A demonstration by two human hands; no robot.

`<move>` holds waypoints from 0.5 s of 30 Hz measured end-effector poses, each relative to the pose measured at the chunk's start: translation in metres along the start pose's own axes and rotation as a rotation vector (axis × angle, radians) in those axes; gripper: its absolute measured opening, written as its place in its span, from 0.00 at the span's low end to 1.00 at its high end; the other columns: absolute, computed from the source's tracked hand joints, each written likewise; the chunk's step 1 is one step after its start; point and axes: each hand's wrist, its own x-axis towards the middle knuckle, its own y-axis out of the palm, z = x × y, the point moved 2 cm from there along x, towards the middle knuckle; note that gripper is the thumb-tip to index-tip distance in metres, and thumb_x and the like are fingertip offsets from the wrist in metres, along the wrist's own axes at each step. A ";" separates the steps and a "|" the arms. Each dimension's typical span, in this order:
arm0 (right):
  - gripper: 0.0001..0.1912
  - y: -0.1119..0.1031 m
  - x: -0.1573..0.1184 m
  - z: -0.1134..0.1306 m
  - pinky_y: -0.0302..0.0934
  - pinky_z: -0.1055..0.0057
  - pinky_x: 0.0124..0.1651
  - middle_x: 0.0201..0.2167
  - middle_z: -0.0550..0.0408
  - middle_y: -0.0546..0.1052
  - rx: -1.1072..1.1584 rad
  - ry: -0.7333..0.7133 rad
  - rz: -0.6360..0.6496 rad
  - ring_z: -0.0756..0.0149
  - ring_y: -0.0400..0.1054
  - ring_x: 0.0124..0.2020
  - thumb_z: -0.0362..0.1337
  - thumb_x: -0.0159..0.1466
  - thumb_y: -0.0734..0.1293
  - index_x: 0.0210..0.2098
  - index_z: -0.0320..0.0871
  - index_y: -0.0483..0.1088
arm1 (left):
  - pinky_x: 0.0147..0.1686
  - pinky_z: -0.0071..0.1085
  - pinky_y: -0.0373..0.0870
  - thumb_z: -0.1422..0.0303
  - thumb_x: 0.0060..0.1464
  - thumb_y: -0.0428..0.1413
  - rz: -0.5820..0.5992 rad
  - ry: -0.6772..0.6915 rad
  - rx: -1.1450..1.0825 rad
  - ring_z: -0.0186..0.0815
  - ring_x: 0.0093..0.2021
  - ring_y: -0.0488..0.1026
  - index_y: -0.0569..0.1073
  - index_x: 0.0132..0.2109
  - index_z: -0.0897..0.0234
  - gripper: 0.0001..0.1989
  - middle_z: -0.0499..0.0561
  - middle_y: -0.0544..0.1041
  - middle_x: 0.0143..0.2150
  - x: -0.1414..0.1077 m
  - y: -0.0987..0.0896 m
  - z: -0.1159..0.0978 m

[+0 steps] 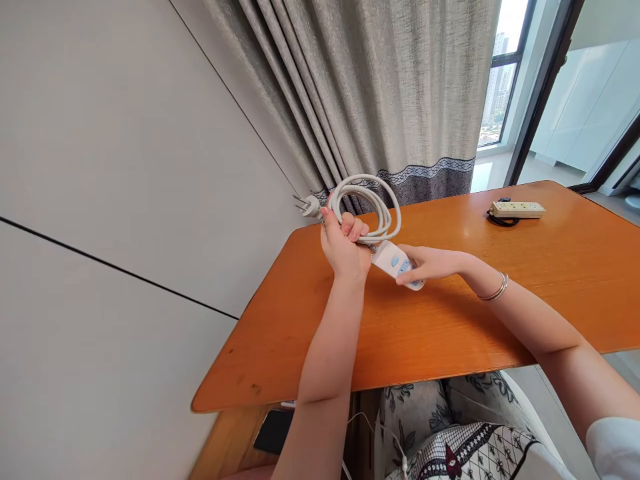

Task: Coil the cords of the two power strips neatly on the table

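Note:
My left hand (346,241) is closed around a coiled white power cord (389,223), just above the wooden table. The cord's plug (307,205) sticks out to the left of that hand, its metal prongs pointing left. At the cord's other end is a small white power strip (387,257) with light-blue sockets. My right hand (420,262) grips this strip by its right end, thumb on the near side, fingers partly covering the sockets. The strip is tilted, its right end lower in view.
A cream power strip (520,210) with a black cord (504,220) lies toward the back right of the orange-brown table (300,313). A grey wall (125,167) borders the left, and a curtain (400,87) hangs behind. Below the front edge is a dark phone-like slab (273,430).

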 end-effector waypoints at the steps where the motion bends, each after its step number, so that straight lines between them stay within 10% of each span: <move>1: 0.32 0.003 -0.002 0.005 0.68 0.67 0.42 0.47 0.45 0.79 -0.090 0.060 0.034 0.62 0.74 0.41 0.52 0.61 0.72 0.56 0.38 0.64 | 0.20 0.19 0.57 0.57 0.71 0.49 -0.022 0.040 0.028 0.23 0.15 0.50 0.64 0.32 0.60 0.18 0.38 0.50 0.18 0.005 -0.004 0.002; 10: 0.18 0.013 -0.023 0.055 0.60 0.64 0.37 0.40 0.45 0.80 -0.965 0.084 -0.374 0.54 0.74 0.39 0.35 0.66 0.68 0.54 0.41 0.71 | 0.20 0.22 0.58 0.66 0.65 0.58 0.041 0.210 0.184 0.24 0.16 0.58 0.72 0.47 0.57 0.04 0.36 0.59 0.19 0.034 -0.026 0.022; 15: 0.16 -0.003 -0.035 0.062 0.63 0.59 0.48 0.44 0.47 0.80 -0.924 -0.195 -0.828 0.54 0.72 0.45 0.37 0.67 0.67 0.55 0.47 0.73 | 0.17 0.21 0.54 0.61 0.65 0.59 0.078 0.026 0.141 0.24 0.14 0.56 0.70 0.37 0.59 0.09 0.37 0.56 0.17 0.036 -0.023 0.019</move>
